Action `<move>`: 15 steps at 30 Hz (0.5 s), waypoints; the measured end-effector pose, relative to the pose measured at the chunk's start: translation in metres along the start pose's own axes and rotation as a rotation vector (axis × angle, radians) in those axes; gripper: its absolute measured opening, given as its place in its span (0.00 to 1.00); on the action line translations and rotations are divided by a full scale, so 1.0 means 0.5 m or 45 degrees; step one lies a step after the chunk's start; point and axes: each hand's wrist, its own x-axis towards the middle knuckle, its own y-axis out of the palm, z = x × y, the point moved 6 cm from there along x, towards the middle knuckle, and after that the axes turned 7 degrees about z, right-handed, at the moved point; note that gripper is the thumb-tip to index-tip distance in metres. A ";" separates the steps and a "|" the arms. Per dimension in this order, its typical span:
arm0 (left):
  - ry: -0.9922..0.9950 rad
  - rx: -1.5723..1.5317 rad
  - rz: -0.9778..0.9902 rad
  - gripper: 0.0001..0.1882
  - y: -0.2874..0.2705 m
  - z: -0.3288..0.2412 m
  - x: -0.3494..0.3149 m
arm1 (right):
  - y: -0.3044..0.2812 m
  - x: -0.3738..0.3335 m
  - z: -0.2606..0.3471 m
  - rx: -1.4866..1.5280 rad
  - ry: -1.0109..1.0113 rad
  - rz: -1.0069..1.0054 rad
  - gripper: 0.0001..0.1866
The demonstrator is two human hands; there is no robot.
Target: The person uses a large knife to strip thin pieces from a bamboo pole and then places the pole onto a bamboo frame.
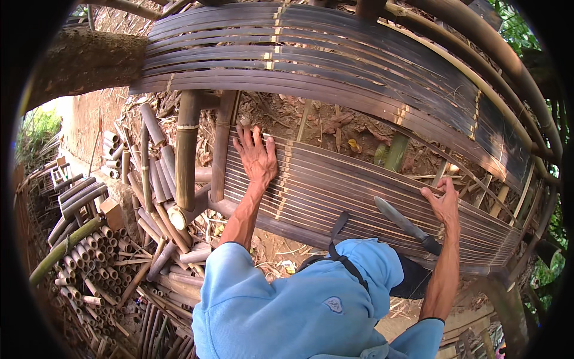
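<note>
My left hand (257, 158) lies with spread fingers on the left end of a bamboo slat bench seat (335, 179), its fingertips at the far edge. At the seat's right part, my right hand (442, 202) rests by the far edge with thumb and forefinger apart and the other fingers curled. No held thing shows in either hand. Between my hands and closer to the right one, a knife (403, 221) lies on the slats. Its grey blade points to the far left, its dark handle toward my right forearm.
A second slatted bamboo surface (353, 54) curves across the far side. Thick bamboo poles (508, 54) edge it at the right. A bamboo post (188, 149) stands left of the seat. Cut bamboo tubes (89, 254) are piled at the left, and a tree trunk (89, 63) juts in above.
</note>
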 end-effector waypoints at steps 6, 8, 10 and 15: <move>0.015 -0.053 0.005 0.24 0.003 0.000 -0.001 | -0.022 -0.012 0.029 0.007 0.017 -0.025 0.33; 0.019 -0.088 0.018 0.25 0.002 -0.002 0.002 | -0.031 -0.016 0.022 0.031 -0.017 -0.098 0.31; 0.021 -0.039 0.001 0.24 0.005 0.008 -0.002 | -0.035 -0.014 -0.018 0.028 -0.066 -0.245 0.30; 0.154 0.065 -0.015 0.22 0.006 -0.020 -0.003 | -0.032 -0.004 -0.052 -0.073 -0.022 -0.138 0.25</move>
